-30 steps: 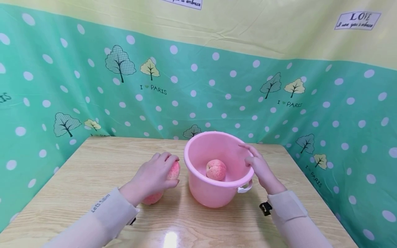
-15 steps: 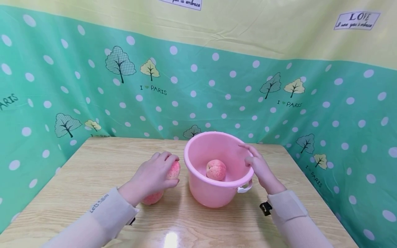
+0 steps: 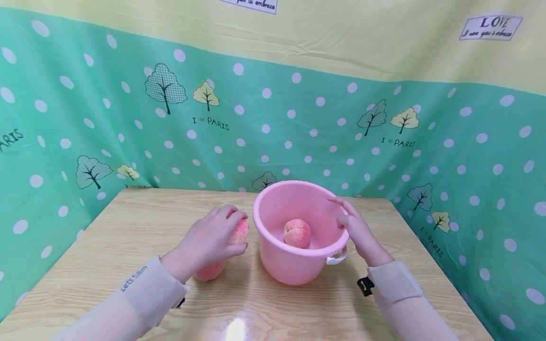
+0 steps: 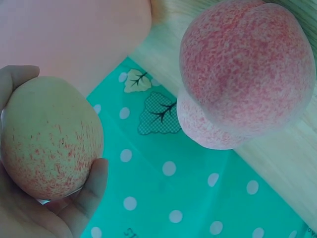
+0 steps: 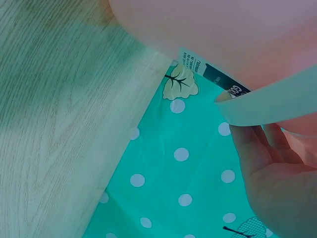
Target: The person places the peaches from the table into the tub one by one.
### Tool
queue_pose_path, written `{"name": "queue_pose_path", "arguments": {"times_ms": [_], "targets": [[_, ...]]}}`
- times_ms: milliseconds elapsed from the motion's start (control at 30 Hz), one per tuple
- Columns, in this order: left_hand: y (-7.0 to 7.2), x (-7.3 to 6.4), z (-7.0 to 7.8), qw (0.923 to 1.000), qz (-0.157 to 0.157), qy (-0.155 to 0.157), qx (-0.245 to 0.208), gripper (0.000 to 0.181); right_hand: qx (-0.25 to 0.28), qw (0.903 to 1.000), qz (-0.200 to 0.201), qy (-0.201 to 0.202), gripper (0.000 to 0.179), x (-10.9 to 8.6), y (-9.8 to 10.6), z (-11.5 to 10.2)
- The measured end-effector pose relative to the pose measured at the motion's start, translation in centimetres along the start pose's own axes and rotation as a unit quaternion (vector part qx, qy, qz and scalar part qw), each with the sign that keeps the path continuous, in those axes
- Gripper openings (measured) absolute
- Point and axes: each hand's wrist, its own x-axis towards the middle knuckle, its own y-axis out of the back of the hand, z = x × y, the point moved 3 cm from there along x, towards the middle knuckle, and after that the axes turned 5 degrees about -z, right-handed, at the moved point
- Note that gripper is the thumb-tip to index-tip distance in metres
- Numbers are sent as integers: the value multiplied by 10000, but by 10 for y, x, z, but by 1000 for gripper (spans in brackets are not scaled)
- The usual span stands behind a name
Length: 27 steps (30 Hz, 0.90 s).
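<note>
My left hand grips a pink, speckled peach just left of the pink bucket. Up close in the left wrist view, that held peach shows a pale yellow face with red flecks between my fingers and thumb. Partly hidden under the hand, another peach lies on the table. The left wrist view has two peaches at upper right, a front peach overlapping a back peach. One peach sits inside the bucket. My right hand holds the bucket's right rim.
The bucket's white handle hangs at its front right side. Everything stands on a wood-grain table, with a green dotted curtain behind it and along both sides. A printed label is stuck to the bucket.
My left hand has risen very slightly with the peach in its grip. The right hand, the bucket and the other peaches stay where they were.
</note>
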Motion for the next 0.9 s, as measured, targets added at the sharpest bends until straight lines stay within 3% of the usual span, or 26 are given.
{"name": "queue_pose_path", "arguments": {"times_ms": [367,900], "targets": [[5,1,1,9995,239,-179,133,58,-16,10000,-1,-5,74,0,0,0],[13,0,5,9989,326,-282,192,57,-31,10000,24,-67,73,-1,0,0]]}}
